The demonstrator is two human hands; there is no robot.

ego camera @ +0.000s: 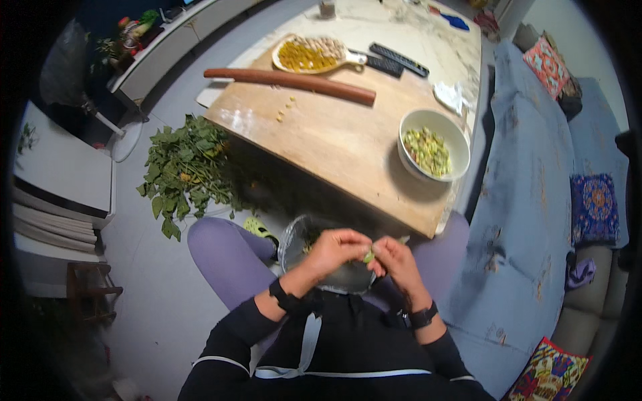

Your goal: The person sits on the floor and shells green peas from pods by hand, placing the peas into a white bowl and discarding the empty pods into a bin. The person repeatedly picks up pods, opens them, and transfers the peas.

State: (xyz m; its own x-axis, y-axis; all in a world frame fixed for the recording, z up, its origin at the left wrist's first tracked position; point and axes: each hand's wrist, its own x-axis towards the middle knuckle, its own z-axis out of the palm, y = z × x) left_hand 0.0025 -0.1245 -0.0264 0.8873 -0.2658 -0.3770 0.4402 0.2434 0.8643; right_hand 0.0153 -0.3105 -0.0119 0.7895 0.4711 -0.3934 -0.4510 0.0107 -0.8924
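Observation:
Both hands meet above a lined bin between my knees. My left hand [335,253] and my right hand [398,258] pinch a small green pod or bean [369,256] between their fingertips; whether it is a whole pod or a piece I cannot tell. Under them, the bin [289,245] has a clear plastic liner over its rim and holds some dark plant scraps, partly hidden by my left hand. Beyond my right hand, a white bowl [459,145] stands at the board's right end, with cut green pieces [427,152] inside.
A large wooden board [331,145] lies on the marble-patterned table [451,45]. On it are a wooden rolling pin [291,82] and a plate of yellow and pale pieces [307,55]. A cleaver [383,65] and remote control [399,59] lie behind. Leafy stems [188,165] are heaped at left.

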